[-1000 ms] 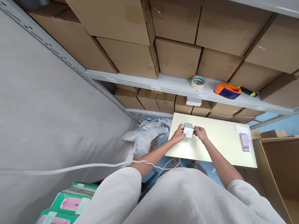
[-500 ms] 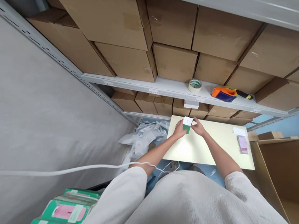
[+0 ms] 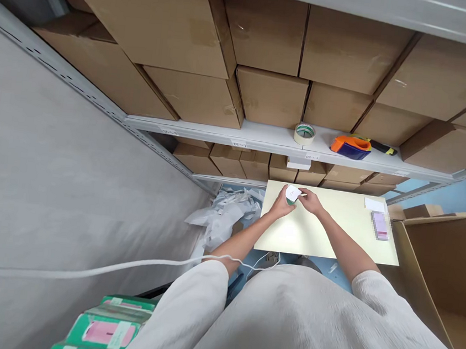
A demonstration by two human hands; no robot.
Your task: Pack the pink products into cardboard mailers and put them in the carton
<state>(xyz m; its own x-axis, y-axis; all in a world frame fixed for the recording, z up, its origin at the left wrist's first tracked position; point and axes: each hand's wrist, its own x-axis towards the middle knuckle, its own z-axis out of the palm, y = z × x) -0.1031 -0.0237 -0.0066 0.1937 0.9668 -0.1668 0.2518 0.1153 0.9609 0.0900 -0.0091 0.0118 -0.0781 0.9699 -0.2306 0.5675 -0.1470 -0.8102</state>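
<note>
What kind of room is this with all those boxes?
It looks like a storeroom or packing corner: cardboard boxes crowd a metal shelf, and a tape roll sits on its edge.

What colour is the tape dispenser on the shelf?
Orange and dark blue, clearest in the head view.

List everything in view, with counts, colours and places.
Small box: one, white and green, in both hands
Table: one, pale yellow, below the hands
Card: one, white, table's right end
Blurred item: one, purple, beside the card
Shelving: one rack, grey, ahead
Cartons: many, brown, on the shelving
Tape roll: one, cream, shelf edge
Tools: two, orange-blue and black-yellow, right of tape
White box: one, lower shelf
Open carton: one, brown, right
Wrapping: pile, whitish, left of table
Printed boxes: several, green-pink, lower left
Cable: one, white, left
Hands: two, left and right, bare
</note>
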